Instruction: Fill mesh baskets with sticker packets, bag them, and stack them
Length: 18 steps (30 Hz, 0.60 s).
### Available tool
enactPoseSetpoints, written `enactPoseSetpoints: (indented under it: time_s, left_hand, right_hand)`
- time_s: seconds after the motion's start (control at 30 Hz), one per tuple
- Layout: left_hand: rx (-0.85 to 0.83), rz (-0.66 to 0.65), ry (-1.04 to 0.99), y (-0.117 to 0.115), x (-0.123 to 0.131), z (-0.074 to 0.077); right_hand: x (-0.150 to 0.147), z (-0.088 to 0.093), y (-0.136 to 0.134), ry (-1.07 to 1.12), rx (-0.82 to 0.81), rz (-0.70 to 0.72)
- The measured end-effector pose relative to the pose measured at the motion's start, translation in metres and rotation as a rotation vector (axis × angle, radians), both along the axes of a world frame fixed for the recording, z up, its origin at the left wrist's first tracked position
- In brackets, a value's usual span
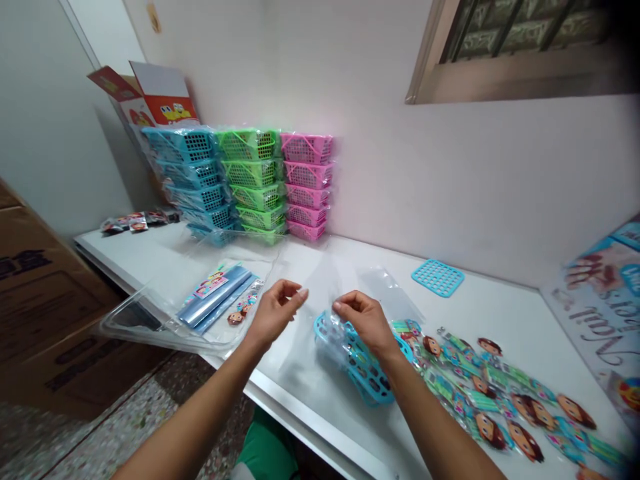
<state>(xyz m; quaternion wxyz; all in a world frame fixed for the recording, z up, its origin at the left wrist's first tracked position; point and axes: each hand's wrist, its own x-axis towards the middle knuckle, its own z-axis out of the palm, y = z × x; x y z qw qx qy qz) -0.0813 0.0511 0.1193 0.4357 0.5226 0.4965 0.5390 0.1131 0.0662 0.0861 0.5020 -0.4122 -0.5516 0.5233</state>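
A blue plastic basket (373, 370) with oval holes lies tilted on the white table, with clear plastic film over its left end. My right hand (365, 323) is above the basket, thumb and forefinger pinching a clear plastic bag (337, 333). To the left, my left hand (277, 310) is raised off the table, its fingers curled and the thumb close to the forefinger. Whether film lies between those fingertips is hard to see. Faint transparent plastic shows between the two hands. Beside my right forearm lie several packets with cartoon-girl figures (487, 427).
Wrapped blue baskets (193, 167), green baskets (250, 173) and pink baskets (307, 177) are stacked against the wall. A clear tray (150, 330) with flat packs overhangs the front edge. A blue lattice panel (438, 277) lies at the back. Cardboard boxes (45, 320) stand left.
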Motion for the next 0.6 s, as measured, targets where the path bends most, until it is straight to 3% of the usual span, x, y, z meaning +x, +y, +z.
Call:
enactPoseSetpoints:
  time_s: [0.1,0.23,0.4,0.6]
  left_hand:
    - [-0.062,-0.093,0.074,-0.012,0.014,0.001]
    - [-0.065,-0.092,-0.044,-0.020,0.026,-0.004]
    - [-0.104,-0.118,-0.194,-0.023,0.027,-0.011]
    - [-0.163,-0.249,-0.323,-0.029,0.021,-0.021]
  right_hand:
    - [-0.011,0.004,-0.015,-0.087,0.055,0.039]
    - [-0.016,0.002,-0.025,-0.090,0.039,0.112]
    - [-0.011,-0.011,-0.028,-0.009,-0.031,0.118]
    - [-0.005,-0.012,-0.040,0.065,-0.088,0.295]
